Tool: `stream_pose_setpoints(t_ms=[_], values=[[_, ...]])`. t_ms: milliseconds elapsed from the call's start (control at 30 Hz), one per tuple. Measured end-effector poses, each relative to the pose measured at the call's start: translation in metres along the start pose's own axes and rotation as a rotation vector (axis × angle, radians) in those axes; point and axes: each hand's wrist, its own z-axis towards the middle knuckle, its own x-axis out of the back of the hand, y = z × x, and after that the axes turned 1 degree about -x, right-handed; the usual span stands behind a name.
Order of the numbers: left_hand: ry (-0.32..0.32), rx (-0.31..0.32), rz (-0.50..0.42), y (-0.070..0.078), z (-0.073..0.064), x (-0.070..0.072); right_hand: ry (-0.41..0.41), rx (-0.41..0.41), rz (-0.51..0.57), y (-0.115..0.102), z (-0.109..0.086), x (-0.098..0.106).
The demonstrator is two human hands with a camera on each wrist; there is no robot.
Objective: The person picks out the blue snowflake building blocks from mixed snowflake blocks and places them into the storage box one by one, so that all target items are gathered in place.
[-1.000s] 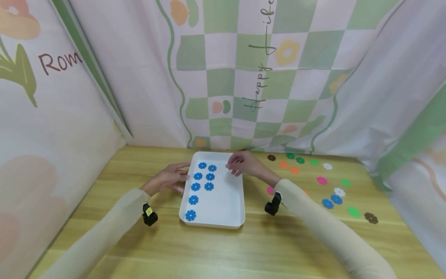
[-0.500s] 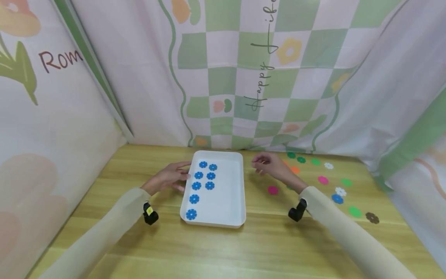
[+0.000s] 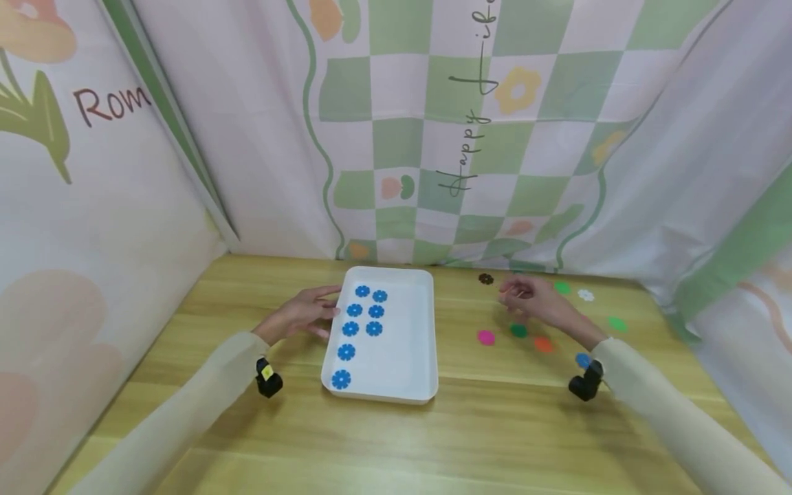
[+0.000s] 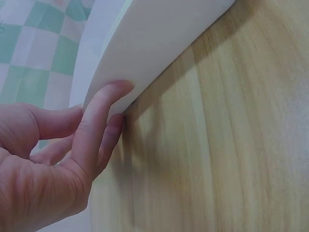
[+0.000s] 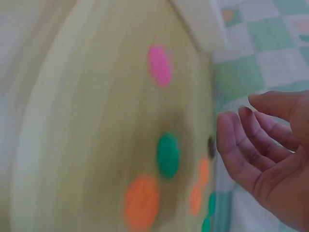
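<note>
A white tray (image 3: 405,357) lies on the table, with several blue flower-shaped discs (image 3: 350,328) arranged in two columns along its left side. My left hand (image 3: 300,315) touches the tray's left side. In the left wrist view its fingertips (image 4: 123,87) rest against the outer wall, with the fingers spread rather than wrapped round it. Out to the right, my right hand (image 3: 538,302) hovers over the loose discs, its fingers loosely bent. The right wrist view shows a gap between thumb and fingers, with nothing between them. A green disc (image 3: 518,331) and an orange disc (image 3: 543,344) lie just below this hand.
More flower discs are scattered at the right: pink (image 3: 486,337), brown (image 3: 486,278), white (image 3: 585,295), light green (image 3: 617,324) and blue (image 3: 583,360). The right forearm and wrist camera (image 3: 586,381) hide part of that area. A checkered curtain (image 3: 445,151) hangs behind the table.
My right hand has moved from above the tray's upper right, past its right edge, to over the scattered discs. The left hand and the tray have stayed put.
</note>
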Motion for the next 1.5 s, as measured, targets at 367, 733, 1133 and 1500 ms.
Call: stream_pose_setpoints(t_ms=[367,733,1133,1500], values=[[-0.007,-0.019,-0.002,-0.002,0.002,0.001,0.132,0.069,-0.256,0.043,-0.044,0.026],[-0.019,-0.034,0.006,-0.002,0.002,0.0,0.008,0.135,-0.195,0.084,-0.093,0.058],[-0.001,-0.009,-0.006,-0.003,0.003,0.001,-0.154,0.0,-0.171,0.098,-0.113,0.062],[-0.027,-0.022,-0.023,-0.002,0.005,-0.006,-0.172,0.037,-0.163,0.107,-0.111,0.068]])
